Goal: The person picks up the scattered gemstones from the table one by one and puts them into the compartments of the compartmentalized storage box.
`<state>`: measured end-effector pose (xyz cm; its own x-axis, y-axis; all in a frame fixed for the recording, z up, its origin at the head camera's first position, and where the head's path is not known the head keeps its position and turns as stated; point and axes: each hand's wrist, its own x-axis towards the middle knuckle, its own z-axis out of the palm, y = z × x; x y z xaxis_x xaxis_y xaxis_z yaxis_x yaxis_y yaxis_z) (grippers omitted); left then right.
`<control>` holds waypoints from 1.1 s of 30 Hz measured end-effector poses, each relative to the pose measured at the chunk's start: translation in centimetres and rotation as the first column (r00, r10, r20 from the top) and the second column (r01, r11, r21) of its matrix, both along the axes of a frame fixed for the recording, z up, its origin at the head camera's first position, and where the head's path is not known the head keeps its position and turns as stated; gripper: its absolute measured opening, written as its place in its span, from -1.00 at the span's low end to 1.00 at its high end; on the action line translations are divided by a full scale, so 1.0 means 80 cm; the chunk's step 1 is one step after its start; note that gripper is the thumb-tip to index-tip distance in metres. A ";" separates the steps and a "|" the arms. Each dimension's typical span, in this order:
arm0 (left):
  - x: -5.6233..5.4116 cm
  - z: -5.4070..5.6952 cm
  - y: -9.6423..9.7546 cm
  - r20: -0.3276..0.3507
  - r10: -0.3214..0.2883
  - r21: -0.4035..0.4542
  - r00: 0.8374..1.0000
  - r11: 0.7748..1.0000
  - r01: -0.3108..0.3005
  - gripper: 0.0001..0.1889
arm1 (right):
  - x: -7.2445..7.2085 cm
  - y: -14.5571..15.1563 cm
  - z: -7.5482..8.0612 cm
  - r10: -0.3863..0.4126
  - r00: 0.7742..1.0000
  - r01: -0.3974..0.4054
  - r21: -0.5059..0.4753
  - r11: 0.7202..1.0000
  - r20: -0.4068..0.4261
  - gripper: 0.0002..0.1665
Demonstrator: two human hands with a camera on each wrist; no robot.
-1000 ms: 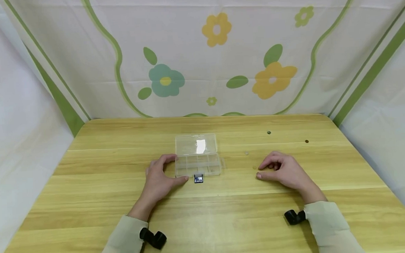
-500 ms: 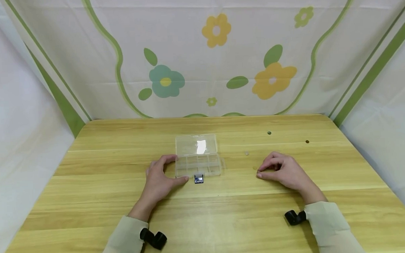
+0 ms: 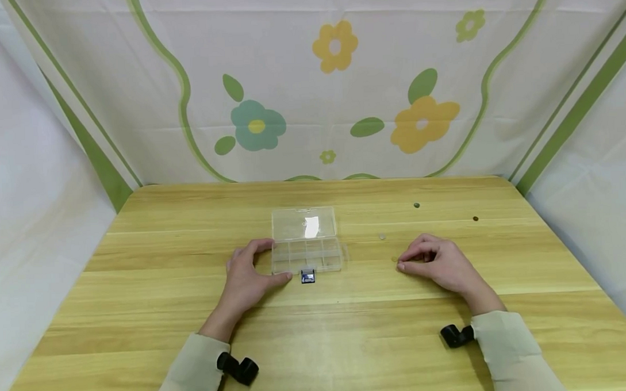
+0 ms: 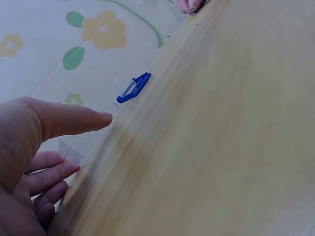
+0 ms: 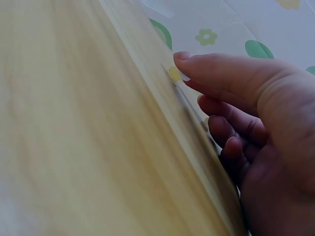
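A clear plastic compartment box (image 3: 306, 255) stands on the table with its lid folded back. My left hand (image 3: 247, 277) holds the box's left end, index finger at the back corner and thumb along the front edge. A small blue piece (image 3: 308, 275) sits at the front edge, and the left wrist view shows its bracket shape (image 4: 134, 88). Off to the right, my right hand (image 3: 439, 263) is low over the table, thumb and index fingertips close together. Right at those fingertips is a tiny yellowish piece (image 5: 174, 73); I cannot tell whether they pinch it.
Beyond the right hand lie a small pale disc (image 3: 382, 237), a dark green piece (image 3: 416, 205) and a brown piece (image 3: 475, 218). A flower-printed cloth (image 3: 309, 92) hangs behind the wooden table (image 3: 323, 345). Black wrist cameras (image 3: 241, 370) stick out from both sleeves.
My right thumb and index fingertips have closed toward each other beside the tiny yellowish piece. The left hand and the box have stayed in place.
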<state>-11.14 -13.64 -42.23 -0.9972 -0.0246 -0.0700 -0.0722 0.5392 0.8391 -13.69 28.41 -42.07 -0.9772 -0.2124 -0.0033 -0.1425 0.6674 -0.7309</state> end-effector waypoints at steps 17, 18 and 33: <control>0.001 0.000 -0.001 0.006 0.002 0.002 1.000 1.000 -0.002 -0.17 | -0.004 0.001 0.003 -0.082 0.996 0.083 -0.056 0.995 0.022 -0.76; 0.001 0.000 -0.001 0.005 0.003 0.002 1.000 1.000 -0.003 -0.17 | -0.004 0.000 0.004 -0.090 0.996 0.091 -0.060 0.994 0.023 -0.74; 0.000 -0.001 -0.001 0.010 0.002 0.000 1.000 1.000 -0.002 -0.17 | -0.008 -0.028 0.014 -0.139 0.990 0.138 -0.126 0.982 -0.005 -0.69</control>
